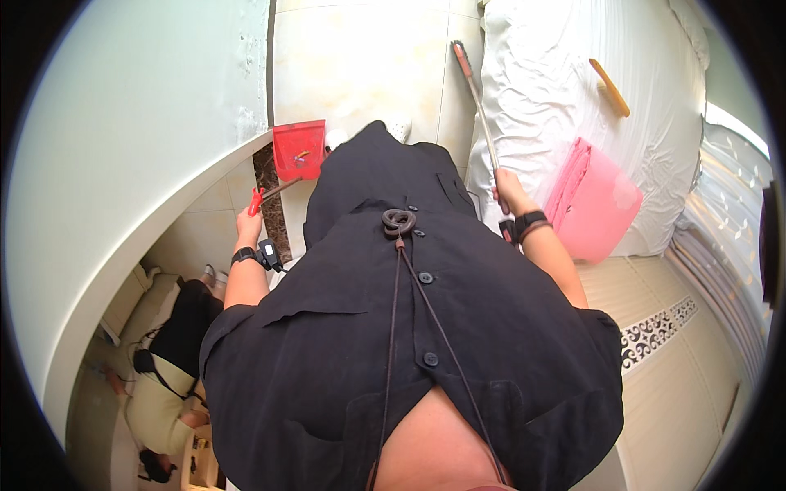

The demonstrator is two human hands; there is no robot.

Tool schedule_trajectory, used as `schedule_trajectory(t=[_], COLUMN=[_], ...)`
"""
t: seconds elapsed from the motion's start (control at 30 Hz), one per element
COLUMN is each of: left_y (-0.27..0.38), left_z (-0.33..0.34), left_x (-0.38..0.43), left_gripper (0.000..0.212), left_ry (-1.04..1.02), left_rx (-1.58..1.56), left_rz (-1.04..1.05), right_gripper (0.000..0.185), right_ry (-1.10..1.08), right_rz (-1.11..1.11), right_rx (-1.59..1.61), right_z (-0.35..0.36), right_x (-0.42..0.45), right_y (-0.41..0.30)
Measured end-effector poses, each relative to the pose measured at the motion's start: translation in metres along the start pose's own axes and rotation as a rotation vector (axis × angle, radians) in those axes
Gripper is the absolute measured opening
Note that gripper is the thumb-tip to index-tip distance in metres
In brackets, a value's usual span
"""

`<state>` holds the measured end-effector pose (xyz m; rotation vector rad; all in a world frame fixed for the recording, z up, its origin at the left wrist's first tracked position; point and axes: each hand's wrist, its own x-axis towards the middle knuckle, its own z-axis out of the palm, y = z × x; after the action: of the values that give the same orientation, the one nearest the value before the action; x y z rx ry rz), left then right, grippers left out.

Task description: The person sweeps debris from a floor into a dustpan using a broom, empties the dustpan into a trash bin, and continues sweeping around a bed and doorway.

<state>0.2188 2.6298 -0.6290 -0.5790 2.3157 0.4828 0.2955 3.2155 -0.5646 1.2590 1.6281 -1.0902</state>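
Observation:
My left hand (249, 224) grips the red handle end of a long-handled dustpan. The red dustpan (288, 144) rests near the wall's end, with small bits of debris (302, 156) in its pan. In my right hand (513, 190) is the lower end of a broom handle (485, 126), whose narrow dark-bristled head (462, 56) lies farther off, above the floor beside the bed. Whether the bristles touch the floor I cannot tell. Both wrists carry black straps with small devices.
The bed (534, 92) with a wrinkled white sheet runs along the right. On it are a folded pink cloth (599, 202) and a wooden-handled brush (611, 89). A pale wall (159, 92) stands at left, a doorway behind it. Another person (169, 368) is beyond the doorway. Curtains (718, 288) hang at right.

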Motion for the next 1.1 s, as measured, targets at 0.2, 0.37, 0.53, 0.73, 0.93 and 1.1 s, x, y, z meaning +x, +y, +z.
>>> schedule_trajectory(t=[0.2, 0.37, 0.53, 0.73, 0.93, 1.1], left_y=[0.003, -0.029, -0.042, -0.043, -0.022, -0.016], left_z=[0.002, 0.013, 0.013, 0.008, 0.009, 0.014], left_x=[0.009, 0.033, 0.046, 0.051, 0.058, 0.065], left_gripper=[0.021, 0.023, 0.026, 0.027, 0.022, 0.021], left_ry=[-0.108, -0.16, -0.201, -0.252, -0.229, -0.226], left_rx=[0.129, 0.124, 0.038, 0.009, 0.075, 0.057], left_rz=[0.072, 0.13, 0.139, 0.258, 0.291, 0.281], right_gripper=[0.026, 0.022, 0.022, 0.02, 0.01, 0.019], right_ry=[-0.029, -0.091, 0.007, 0.158, 0.103, 0.061], right_rz=[0.11, 0.023, -0.004, 0.104, 0.33, 0.291], right_rx=[0.216, 0.301, 0.435, 0.474, 0.635, 0.567], right_z=[0.091, 0.125, 0.144, 0.165, 0.205, 0.221], right_x=[-0.008, -0.027, -0.072, -0.078, -0.062, -0.085], right_y=[-0.017, 0.001, 0.038, 0.068, 0.069, 0.084])
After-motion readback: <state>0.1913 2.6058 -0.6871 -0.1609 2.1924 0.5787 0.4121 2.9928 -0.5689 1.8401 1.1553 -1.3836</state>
